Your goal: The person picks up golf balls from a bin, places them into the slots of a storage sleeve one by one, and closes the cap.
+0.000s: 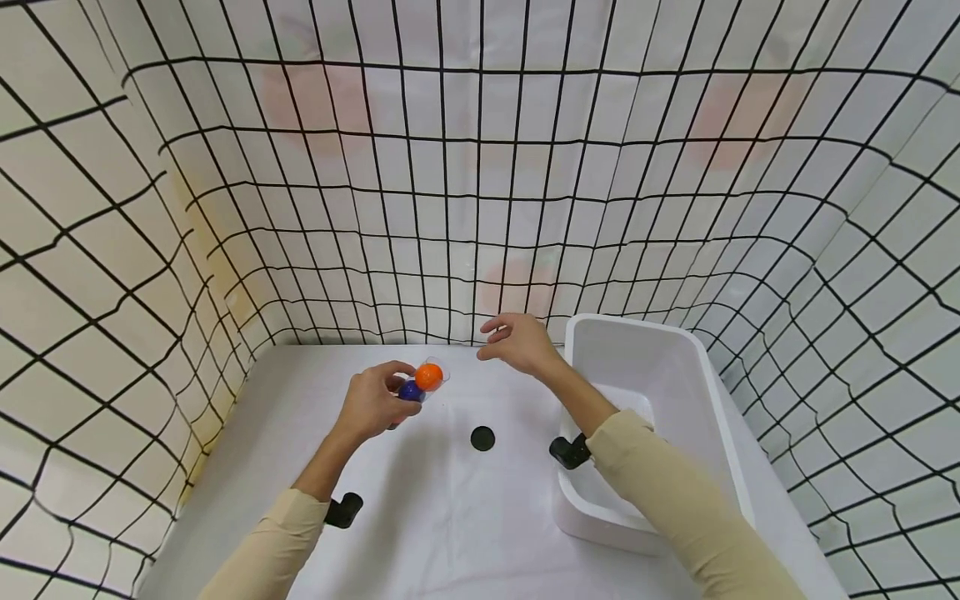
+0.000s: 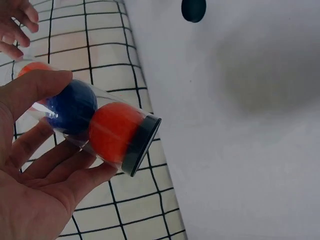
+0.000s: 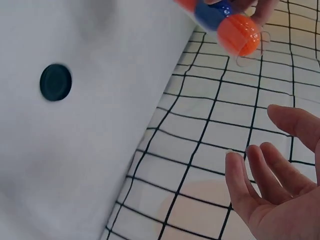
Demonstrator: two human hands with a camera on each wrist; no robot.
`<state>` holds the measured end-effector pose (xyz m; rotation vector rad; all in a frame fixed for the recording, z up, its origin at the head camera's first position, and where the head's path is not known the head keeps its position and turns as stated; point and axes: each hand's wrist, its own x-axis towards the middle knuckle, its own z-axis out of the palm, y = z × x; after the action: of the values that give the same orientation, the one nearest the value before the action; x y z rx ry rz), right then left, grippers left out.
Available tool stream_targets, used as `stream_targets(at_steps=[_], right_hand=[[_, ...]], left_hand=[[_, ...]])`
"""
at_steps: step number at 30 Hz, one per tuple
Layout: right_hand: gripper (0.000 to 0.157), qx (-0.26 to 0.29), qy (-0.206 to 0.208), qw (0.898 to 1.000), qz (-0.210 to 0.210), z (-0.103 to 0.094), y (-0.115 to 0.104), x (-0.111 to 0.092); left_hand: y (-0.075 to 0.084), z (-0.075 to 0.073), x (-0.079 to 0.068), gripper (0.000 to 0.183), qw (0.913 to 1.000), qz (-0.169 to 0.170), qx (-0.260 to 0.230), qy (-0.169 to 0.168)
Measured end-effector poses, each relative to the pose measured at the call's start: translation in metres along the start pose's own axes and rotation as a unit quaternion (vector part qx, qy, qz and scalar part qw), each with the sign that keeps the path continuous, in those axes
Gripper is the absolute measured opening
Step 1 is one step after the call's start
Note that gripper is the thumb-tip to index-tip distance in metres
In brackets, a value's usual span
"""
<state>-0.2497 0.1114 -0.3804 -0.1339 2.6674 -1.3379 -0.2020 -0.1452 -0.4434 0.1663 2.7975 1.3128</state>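
Note:
My left hand (image 1: 372, 402) grips a clear plastic tube (image 2: 103, 96), thumb on one side and fingers on the other. Inside it sit a blue ball (image 2: 75, 107) in the middle and an orange ball (image 2: 115, 131) by the dark end cap (image 2: 141, 146). A second orange ball (image 1: 429, 377) is at the tube's far end, where no cap shows. The tube is tilted, held above the table. To its right hovers my right hand (image 1: 522, 344), fingers loosely bent, holding nothing. A loose dark round cap (image 1: 483, 438) lies on the white table between the hands.
A white plastic bin (image 1: 675, 375) stands on the right of the table (image 1: 480, 533), under my right forearm. Black grid netting (image 1: 480, 192) rises along the back and both sides. Small black devices (image 1: 344, 510) sit at both wrists.

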Motion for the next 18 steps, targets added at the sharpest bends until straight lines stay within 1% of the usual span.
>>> stream_targets(at_steps=[4,8,14,18], right_hand=[[0.04,0.027,0.009,1.0,0.005,0.017,-0.008,0.008],[0.039,0.048,0.012,0.999,0.013,0.033,-0.01,0.011],[0.039,0.087,0.018,0.996,0.03,0.059,-0.01,0.01],[0.042,0.103,0.039,0.994,0.027,0.08,-0.007,0.007]], left_hand=[[-0.006,-0.005,0.0,0.048,0.9999,-0.011,-0.011,0.007],[-0.014,-0.011,-0.002,0.049,0.9997,-0.012,-0.015,0.014],[-0.028,-0.022,-0.005,0.049,0.9994,-0.02,-0.009,0.027],[-0.034,-0.025,-0.009,0.05,0.9993,-0.024,-0.004,0.027]])
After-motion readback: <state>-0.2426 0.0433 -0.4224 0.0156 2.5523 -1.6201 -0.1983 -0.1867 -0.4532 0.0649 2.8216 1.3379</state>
